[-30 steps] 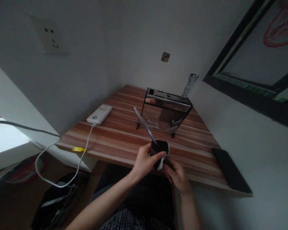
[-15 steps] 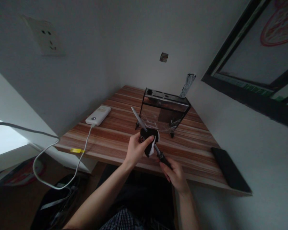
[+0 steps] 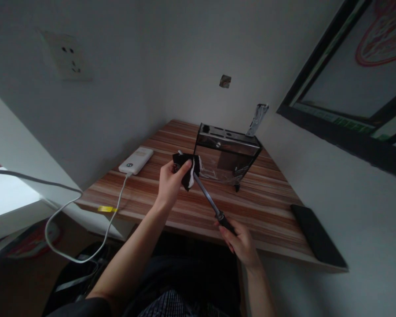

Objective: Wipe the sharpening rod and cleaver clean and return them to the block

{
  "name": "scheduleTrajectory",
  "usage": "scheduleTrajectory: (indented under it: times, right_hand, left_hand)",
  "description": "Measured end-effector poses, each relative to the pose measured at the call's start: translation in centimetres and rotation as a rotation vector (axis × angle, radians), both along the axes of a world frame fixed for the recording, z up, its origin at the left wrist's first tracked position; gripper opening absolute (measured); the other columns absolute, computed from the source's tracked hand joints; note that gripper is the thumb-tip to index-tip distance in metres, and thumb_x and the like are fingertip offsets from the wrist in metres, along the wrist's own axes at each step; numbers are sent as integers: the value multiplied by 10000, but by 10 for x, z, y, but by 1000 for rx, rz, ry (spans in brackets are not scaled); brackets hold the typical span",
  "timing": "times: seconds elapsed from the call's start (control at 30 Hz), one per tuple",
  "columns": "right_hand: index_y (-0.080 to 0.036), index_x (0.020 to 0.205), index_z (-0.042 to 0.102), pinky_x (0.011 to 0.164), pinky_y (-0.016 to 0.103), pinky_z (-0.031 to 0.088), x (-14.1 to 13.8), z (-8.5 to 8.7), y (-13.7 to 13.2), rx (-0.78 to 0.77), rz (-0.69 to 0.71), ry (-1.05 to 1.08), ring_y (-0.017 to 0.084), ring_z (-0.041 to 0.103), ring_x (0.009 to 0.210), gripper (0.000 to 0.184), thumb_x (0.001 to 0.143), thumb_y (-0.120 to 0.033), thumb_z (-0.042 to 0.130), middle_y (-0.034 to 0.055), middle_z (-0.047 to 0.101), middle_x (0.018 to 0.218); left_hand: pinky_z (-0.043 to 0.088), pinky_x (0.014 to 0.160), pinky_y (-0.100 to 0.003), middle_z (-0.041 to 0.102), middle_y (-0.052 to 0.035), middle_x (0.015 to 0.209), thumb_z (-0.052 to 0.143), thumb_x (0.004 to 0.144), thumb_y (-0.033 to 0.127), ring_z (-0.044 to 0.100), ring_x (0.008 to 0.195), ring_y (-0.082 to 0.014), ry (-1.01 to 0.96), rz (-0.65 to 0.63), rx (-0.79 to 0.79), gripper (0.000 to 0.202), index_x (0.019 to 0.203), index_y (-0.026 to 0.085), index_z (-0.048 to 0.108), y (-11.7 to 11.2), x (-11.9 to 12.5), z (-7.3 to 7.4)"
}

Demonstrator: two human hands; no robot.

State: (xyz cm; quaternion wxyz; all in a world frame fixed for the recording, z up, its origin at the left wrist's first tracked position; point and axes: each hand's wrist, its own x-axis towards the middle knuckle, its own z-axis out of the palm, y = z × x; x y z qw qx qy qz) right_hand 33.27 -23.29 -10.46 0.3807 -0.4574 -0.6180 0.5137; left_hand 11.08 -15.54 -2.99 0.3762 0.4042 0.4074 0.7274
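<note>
My right hand (image 3: 240, 240) grips the dark handle of a long thin steel rod (image 3: 206, 197), held slanting up to the left over the wooden table (image 3: 171, 202). My left hand (image 3: 170, 180) pinches a black and white cloth (image 3: 186, 167) wrapped round the rod's far tip. Just behind the cloth stands a black metal rack (image 3: 229, 149) with a slotted top and clear plastic at its base.
A white power bank (image 3: 136, 160) lies at the table's left with a white cable (image 3: 86, 229) hanging off the edge. A black flat slab (image 3: 317, 235) lies at the right edge. A wall socket (image 3: 67, 55) is upper left, a dark framed window (image 3: 343, 105) on the right.
My left hand has slid the cloth along the rod from near the handle up to its tip. My right hand has stayed on the handle.
</note>
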Motion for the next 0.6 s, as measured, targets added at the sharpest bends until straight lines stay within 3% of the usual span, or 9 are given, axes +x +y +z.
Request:
scheduleTrajectory:
  times: [0.27,0.43,0.6]
  right_hand:
    - [-135,997,657,384,180,211,1,-5,0,39,9,-13,45,310,397,401,858,-505,590,-82,377,501]
    - [-140,1005,659,382,180,216,3,-6,0,43,22,-21,46,313,402,399,861,-504,586,-78,381,516]
    - [-147,975,682,381,186,219,3,-6,1,88,9,-62,53,315,403,374,863,-491,584,-73,375,502]
  left_hand:
    - [383,419,-186,618,12,550,773,630,470,519,440,-85,-86,29,34,369,634,126,639,18,-19,10]
    - [389,409,-183,612,28,533,781,620,464,518,423,-78,-136,50,56,362,621,136,627,17,-19,11]
    - [363,365,-176,601,30,512,774,643,464,499,400,-77,-187,-9,54,356,643,135,639,13,-15,10]
